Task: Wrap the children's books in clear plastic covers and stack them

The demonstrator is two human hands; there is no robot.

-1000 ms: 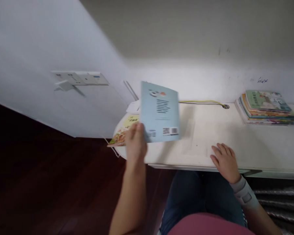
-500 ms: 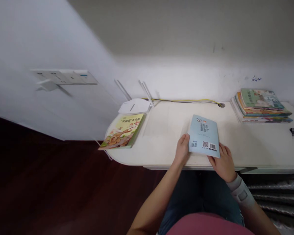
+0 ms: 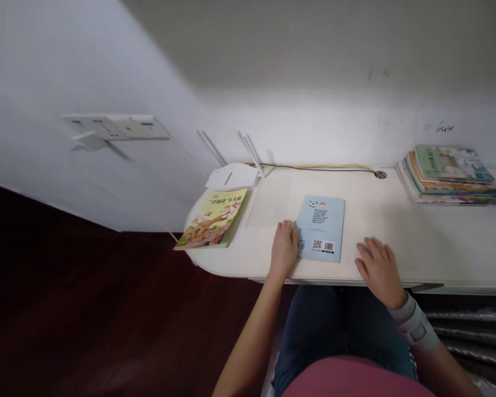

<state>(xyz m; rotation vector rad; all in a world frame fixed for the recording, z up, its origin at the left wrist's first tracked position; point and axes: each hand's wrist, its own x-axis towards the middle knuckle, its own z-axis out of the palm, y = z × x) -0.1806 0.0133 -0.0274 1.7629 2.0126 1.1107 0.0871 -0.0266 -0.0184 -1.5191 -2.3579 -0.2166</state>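
A light blue book [image 3: 320, 229] lies on the white desk with its back cover up, showing a QR code and a barcode. At its lower left edge is my left hand [image 3: 284, 251], its thumb side covering a bit of the cover and its fingertips showing beside the book. To the right of the book, my right hand [image 3: 378, 270] is apart from it, fingers spread over the desk surface and holding nothing. A yellow-green picture book [image 3: 213, 218] rests at the desk's rounded left end, one corner jutting past the edge.
A white router [image 3: 233, 176] with upright antennas stands behind the yellow-green book. Yellow and black cables [image 3: 314, 167] run along the wall to a desk hole [image 3: 380, 175]. Several books form a stack [image 3: 452, 176] at the right. A wall socket panel [image 3: 116, 128] holds a plug.
The blue book has moved left and turned a little, now lying flat. My right hand has let go of it, while my left hand has moved left with it.
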